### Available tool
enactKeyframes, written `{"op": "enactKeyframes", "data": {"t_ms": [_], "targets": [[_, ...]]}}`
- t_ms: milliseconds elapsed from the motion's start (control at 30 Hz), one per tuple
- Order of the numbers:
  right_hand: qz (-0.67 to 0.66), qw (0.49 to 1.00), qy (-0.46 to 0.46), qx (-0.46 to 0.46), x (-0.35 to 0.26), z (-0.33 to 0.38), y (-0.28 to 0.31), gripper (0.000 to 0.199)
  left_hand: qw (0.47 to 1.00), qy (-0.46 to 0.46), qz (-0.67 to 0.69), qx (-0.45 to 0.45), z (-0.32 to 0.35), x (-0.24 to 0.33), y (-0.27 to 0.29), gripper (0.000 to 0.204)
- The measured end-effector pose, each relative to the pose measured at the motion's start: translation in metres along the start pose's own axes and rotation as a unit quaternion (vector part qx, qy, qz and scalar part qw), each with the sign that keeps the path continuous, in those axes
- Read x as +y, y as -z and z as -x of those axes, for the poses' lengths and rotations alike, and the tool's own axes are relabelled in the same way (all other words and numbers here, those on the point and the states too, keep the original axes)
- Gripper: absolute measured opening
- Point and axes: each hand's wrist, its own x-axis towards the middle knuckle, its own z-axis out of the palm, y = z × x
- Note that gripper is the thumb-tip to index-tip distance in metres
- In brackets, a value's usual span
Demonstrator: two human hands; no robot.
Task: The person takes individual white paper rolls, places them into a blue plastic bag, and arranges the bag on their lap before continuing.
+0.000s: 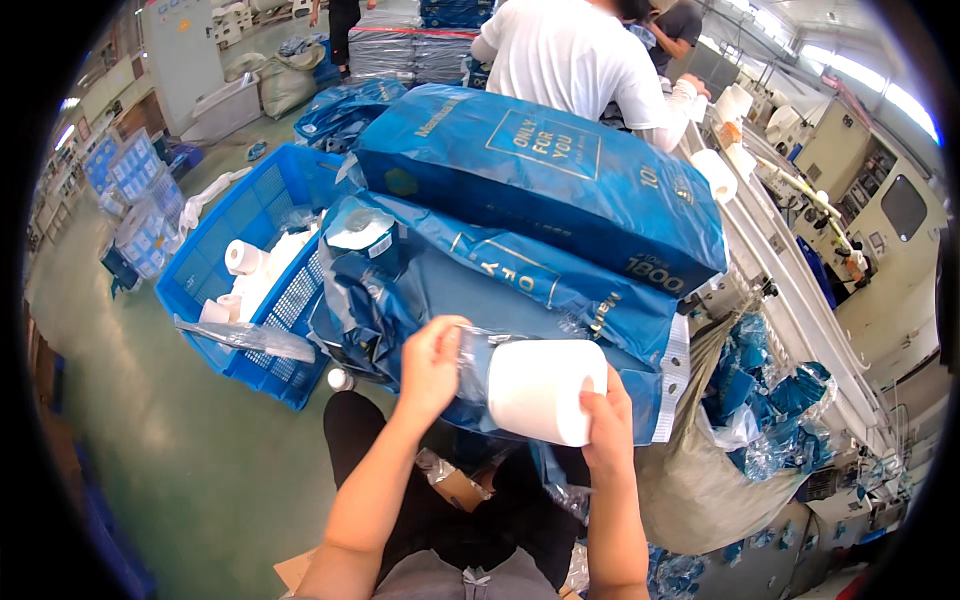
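Observation:
A white toilet paper roll (535, 385) is in front of me, above the blue plastic packaging on the work surface. My right hand (612, 415) grips its right end, with fingers behind and thumb in front. My left hand (432, 365) is closed on a clear plastic film (475, 360) at the roll's left side; whether the film still wraps the roll I cannot tell. Just beyond lies a flat blue printed bag (510, 265), and behind that a filled blue pack (540, 170) on its side. Another wrapped roll (362, 228) shows at the bag's left end.
On the left stands a blue crate (235, 225) holding several white rolls and a clear film. A loose roll (341, 380) sits by my knee. To the right, a large pale sack (690, 480) holds crumpled blue film beside a machine rail. A white-shirted person (570, 60) works ahead.

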Motion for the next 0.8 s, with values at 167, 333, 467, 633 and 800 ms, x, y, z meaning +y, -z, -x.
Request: {"op": "enactKeyframes", "data": {"t_ms": [167,333,467,633,800], "targets": [[-0.281,0.957,-0.038,0.059,-0.016,0.008,0.036,0.036,0.987,0.031,0.138,0.080,-0.017,-0.001,0.014,0.015],[-0.334,0.934,-0.067,0.106,-0.025,0.010,0.043,0.038,0.985,-0.030,0.109,0.132,-0.024,0.023,0.005,0.019],[-0.400,0.906,-0.109,0.085,-0.042,0.014,0.030,0.039,0.969,-0.191,-0.147,0.062,-0.015,0.033,-0.017,0.018],[-0.410,0.900,-0.132,0.068,-0.044,0.013,0.027,0.042,0.948,-0.193,-0.250,-0.021,0.004,0.045,-0.031,0.027],[-0.411,0.897,-0.157,0.043,-0.038,0.011,0.027,0.043,0.952,-0.247,-0.161,-0.077,0.021,0.076,-0.037,0.034]]}}
